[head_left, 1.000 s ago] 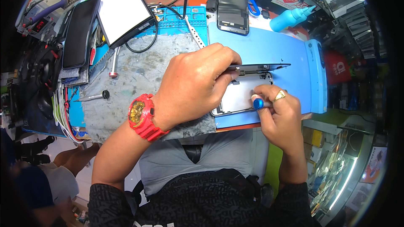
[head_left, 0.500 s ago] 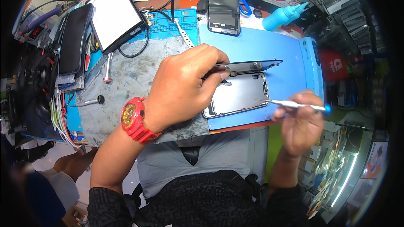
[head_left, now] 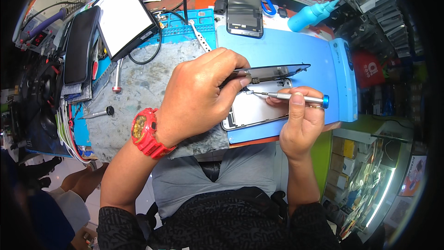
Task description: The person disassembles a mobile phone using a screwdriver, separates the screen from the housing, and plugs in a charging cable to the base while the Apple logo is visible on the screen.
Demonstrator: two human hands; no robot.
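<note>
My left hand (head_left: 206,90) pinches the left end of a phone screen (head_left: 277,72), tilted up along the far long edge of an opened phone (head_left: 259,109). The phone's metal inner plate faces up on a blue mat (head_left: 300,58). Between the fingers of my right hand (head_left: 303,122) is a slim silver screwdriver (head_left: 296,97) with a blue end cap. Its tip reaches a small dark part at the phone's upper left, close to my left fingertips; whether it touches, I cannot tell. A red watch (head_left: 145,132) circles my left wrist.
Behind the mat's edge lies another phone screen (head_left: 245,9), beside a light-blue bottle (head_left: 312,16). White tweezers (head_left: 201,37) rest near a blue parts tray (head_left: 203,18). On the stained grey cloth (head_left: 138,78) lies another screwdriver (head_left: 98,113). A lit panel lamp (head_left: 125,18) stands at the left.
My right hand has moved left and in over the phone, bringing the screwdriver's tip to the upper-left part. My left hand still holds the screen up.
</note>
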